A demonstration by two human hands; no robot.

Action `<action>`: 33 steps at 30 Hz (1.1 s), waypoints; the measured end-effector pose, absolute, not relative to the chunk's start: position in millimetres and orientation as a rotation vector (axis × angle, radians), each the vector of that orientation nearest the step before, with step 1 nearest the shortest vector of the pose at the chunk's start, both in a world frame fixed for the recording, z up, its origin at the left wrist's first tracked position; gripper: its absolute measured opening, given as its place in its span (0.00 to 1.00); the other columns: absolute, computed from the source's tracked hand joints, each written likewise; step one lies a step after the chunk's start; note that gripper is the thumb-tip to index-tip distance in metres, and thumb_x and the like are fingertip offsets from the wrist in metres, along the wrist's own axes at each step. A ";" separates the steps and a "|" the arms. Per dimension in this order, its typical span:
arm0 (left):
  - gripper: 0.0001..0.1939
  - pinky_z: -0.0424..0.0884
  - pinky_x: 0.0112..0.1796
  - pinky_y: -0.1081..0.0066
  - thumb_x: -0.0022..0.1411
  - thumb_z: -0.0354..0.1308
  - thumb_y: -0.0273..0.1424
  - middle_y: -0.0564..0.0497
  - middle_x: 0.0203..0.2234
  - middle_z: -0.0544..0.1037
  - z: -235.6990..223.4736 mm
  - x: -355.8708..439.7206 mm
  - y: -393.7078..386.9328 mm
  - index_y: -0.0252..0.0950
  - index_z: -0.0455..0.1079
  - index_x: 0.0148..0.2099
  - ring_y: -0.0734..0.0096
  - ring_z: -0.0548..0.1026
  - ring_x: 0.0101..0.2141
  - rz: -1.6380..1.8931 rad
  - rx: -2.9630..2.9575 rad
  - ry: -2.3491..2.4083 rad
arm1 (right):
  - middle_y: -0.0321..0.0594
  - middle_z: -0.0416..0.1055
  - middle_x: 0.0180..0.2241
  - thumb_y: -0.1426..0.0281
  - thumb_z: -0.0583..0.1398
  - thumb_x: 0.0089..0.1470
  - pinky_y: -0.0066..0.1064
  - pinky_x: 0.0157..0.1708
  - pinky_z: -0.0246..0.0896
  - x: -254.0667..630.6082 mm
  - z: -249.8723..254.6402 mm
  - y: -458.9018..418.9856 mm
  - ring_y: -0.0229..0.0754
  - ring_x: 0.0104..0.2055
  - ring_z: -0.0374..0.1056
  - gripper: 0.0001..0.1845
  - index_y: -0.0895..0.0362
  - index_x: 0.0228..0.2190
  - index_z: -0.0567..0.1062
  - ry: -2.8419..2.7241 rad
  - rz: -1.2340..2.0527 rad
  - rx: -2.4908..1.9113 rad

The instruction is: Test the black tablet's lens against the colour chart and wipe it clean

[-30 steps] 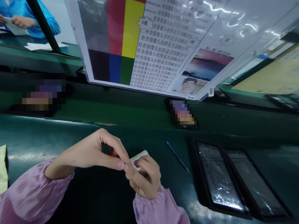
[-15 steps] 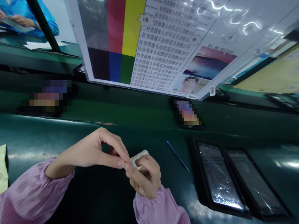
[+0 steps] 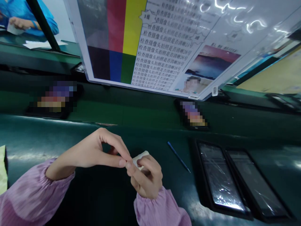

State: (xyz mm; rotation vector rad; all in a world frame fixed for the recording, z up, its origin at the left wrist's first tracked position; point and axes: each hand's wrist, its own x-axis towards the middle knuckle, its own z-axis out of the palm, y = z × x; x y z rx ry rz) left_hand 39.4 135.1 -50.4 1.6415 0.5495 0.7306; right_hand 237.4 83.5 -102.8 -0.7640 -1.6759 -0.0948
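My right hand (image 3: 146, 175) is closed around a small white piece (image 3: 140, 158) that looks like paper or cloth; its lower part is hidden by my fingers. My left hand (image 3: 103, 150) pinches thumb to forefinger, its tips touching my right fingertips. Whatever lies between those tips is too small to make out. A thin blue pen-like stick (image 3: 178, 157) rests on the dark green table to the right of my hands. Farther right lie two black devices, a nearer tablet (image 3: 221, 175) and another tablet (image 3: 257, 183), both with film-covered, shiny screens.
A large printed chart (image 3: 160, 53) hangs over the table's back. Beneath it stand a lit device (image 3: 192, 114) and, at left, another lit device (image 3: 54, 99). A yellow-green sheet (image 3: 2, 169) lies at the left edge. Across the bench sits a person in blue (image 3: 44, 18).
My hands keep nearly the same pinched pose, with only a slight shift at the fingertips. Across the bench, the other person's hand and the white thing in it have moved.
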 end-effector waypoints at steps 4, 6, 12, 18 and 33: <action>0.06 0.71 0.31 0.72 0.63 0.70 0.28 0.48 0.32 0.86 -51.1 39.1 135.6 0.43 0.85 0.42 0.72 0.77 0.30 0.717 1.618 0.551 | 0.31 0.62 0.27 0.77 0.62 0.66 0.24 0.17 0.53 239.7 -103.6 83.4 0.30 0.21 0.57 0.07 0.57 0.36 0.78 -1.690 -0.083 -0.762; 0.06 0.71 0.31 0.73 0.62 0.70 0.28 0.49 0.32 0.86 -50.8 38.7 135.8 0.43 0.85 0.42 0.72 0.77 0.30 0.717 1.607 0.543 | 0.30 0.60 0.26 0.75 0.62 0.67 0.24 0.17 0.53 239.7 -104.1 83.6 0.31 0.20 0.57 0.07 0.56 0.35 0.78 -1.681 -0.083 -0.768; 0.06 0.71 0.31 0.72 0.62 0.70 0.28 0.49 0.32 0.86 -49.2 37.5 136.1 0.43 0.85 0.41 0.73 0.76 0.29 0.696 1.637 0.526 | 0.30 0.60 0.26 0.72 0.64 0.66 0.25 0.17 0.55 242.0 -101.3 83.9 0.31 0.21 0.58 0.06 0.55 0.34 0.78 -1.709 -0.011 -0.752; 0.05 0.72 0.31 0.71 0.62 0.70 0.29 0.48 0.32 0.86 -51.8 37.7 137.8 0.41 0.85 0.42 0.71 0.77 0.29 0.703 1.636 0.525 | 0.30 0.60 0.27 0.74 0.64 0.66 0.24 0.18 0.57 244.2 -96.2 83.7 0.31 0.21 0.58 0.05 0.55 0.35 0.78 -1.748 0.030 -0.730; 0.04 0.70 0.30 0.72 0.60 0.72 0.31 0.48 0.30 0.86 -57.2 41.6 141.0 0.41 0.85 0.40 0.72 0.75 0.28 0.684 1.535 0.495 | 0.29 0.60 0.25 0.73 0.63 0.67 0.24 0.17 0.58 239.4 -102.0 84.2 0.30 0.20 0.59 0.07 0.55 0.34 0.77 -1.685 -0.006 -0.760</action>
